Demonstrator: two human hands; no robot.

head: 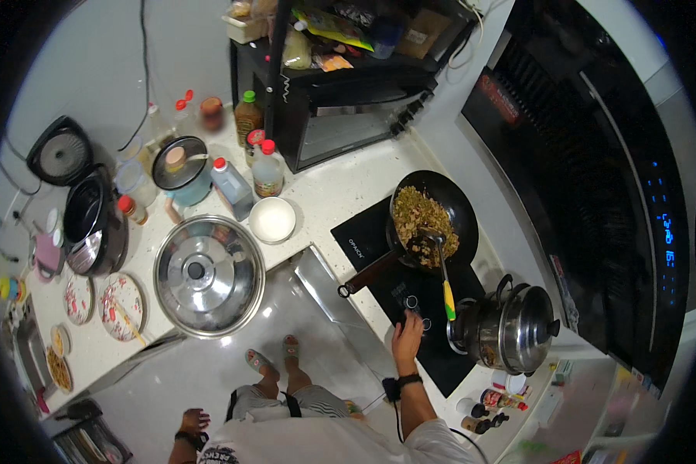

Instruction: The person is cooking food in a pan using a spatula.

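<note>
My right hand (pixel 407 337) reaches over the front of a black glass cooktop (pixel 406 284), fingertips at its ring-shaped controls (pixel 411 301). Nothing is held in it. A dark wok (pixel 467 214) with a wooden handle (pixel 371 274) sits on the cooktop and contains chopped, browned green food (pixel 420 214). Resting in the food is a metal turner (pixel 443 261), its yellow and green handle pointing toward me. A lidded stainless steel pot (pixel 507 327) stands to the right of the wok. My left hand (pixel 194 420) hangs empty by my side, fingers somewhat apart.
A large steel lid (pixel 209 296) overhangs the counter edge beside a white bowl (pixel 272 220). Sauce bottles (pixel 268 174), a blue lidded pot (pixel 188 191) and an open black cooker (pixel 87 209) stand behind. Patterned plates (pixel 116 290) lie left; seasoning jars (pixel 481 426) stand right.
</note>
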